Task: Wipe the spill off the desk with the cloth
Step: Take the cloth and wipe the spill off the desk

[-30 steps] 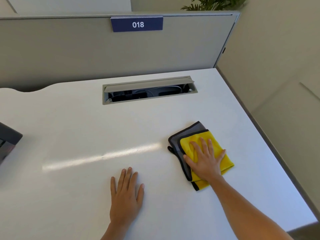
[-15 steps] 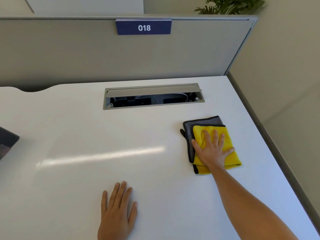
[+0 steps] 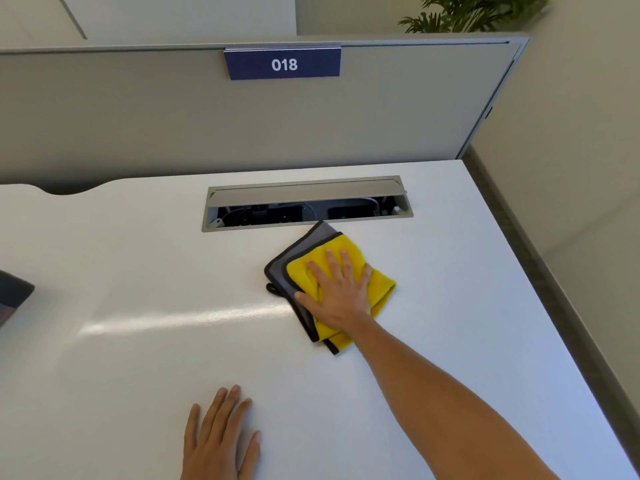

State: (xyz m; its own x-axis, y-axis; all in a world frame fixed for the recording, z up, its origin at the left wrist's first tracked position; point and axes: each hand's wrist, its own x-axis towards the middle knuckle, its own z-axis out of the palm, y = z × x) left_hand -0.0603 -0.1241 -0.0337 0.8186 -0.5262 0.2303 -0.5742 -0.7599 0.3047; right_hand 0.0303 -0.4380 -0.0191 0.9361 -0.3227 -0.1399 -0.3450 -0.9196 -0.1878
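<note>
Cloth — folded, yellow over grey, flat on the white desk, its far corner just short of the open cable tray. Right hand spread palm-down on it, likely pressing for wiping contact; no spill discernible. Left hand — flat, empty, well nearer than the tray, seemingly bracing.

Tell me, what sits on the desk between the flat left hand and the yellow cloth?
Nothing: the head view shows bare white desk between the left hand and the cloth, crossed only by a light streak.

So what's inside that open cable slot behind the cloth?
Inside the cable slot, dark cables and what look like power blocks show under the raised flap. Its rear part is hidden by the flap. The cloth corner reaches its front rim.
</note>
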